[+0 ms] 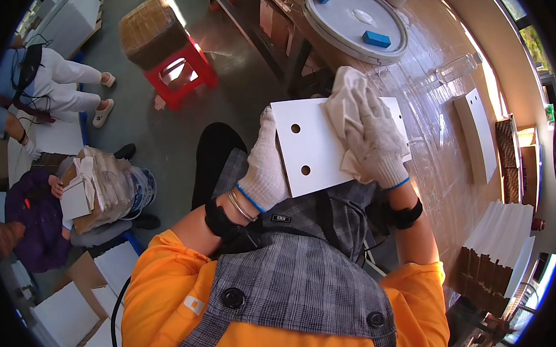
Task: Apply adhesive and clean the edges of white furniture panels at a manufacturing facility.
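Note:
A white rectangular board with dark round holes near its left and right ends is held in front of my body, over my lap and the table's edge. My left hand, in a white knitted glove with a blue cuff edge, grips the board's left edge. A crumpled off-white cloth lies against the right part of the board. Over it is my right hand, gloved alike, pressing the cloth onto the board with its fingers closed on it. The cloth and hand hide some of the board's right side.
On the film-covered table stands a round white lid with two blue blocks. Farther right are a white panel and a stack of white boards. A red stool carries a taped box. Two other people are at the left.

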`<state>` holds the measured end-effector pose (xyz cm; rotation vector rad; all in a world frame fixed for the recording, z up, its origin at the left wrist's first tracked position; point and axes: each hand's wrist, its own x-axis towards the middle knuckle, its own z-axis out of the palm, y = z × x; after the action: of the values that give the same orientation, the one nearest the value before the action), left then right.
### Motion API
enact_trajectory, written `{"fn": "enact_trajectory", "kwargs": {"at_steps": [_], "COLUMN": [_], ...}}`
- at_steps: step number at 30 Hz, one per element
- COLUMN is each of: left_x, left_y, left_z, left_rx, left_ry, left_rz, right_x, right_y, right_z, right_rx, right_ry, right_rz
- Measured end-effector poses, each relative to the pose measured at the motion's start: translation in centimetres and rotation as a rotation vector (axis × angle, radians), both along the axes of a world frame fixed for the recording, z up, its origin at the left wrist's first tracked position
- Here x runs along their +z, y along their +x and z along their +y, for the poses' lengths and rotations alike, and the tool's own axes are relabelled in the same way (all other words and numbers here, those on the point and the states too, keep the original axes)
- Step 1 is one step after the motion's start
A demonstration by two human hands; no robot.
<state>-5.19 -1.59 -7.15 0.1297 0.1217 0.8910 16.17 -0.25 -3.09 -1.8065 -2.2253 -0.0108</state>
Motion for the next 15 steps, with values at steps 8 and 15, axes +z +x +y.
{"fn": "enact_trajectory", "kwargs": {"at_steps": [8,15], "left_x": [-0.2,4.2], "left_y": [-0.5,-0.3], "left_z": [0.1,1.2], "left_rx": [-0.041,-0.173], "left_ry": [-0.022,-0.073], "left_rz": [0.013,0.459], "right_x": [0.1,2.1], "right_y": [0.2,12.7], "right_z": [-4.5,-6.2], "right_rx": [0.428,-0.371], "right_ry": [0.021,-0.087], "right_rz": [0.011,-0.109]}}
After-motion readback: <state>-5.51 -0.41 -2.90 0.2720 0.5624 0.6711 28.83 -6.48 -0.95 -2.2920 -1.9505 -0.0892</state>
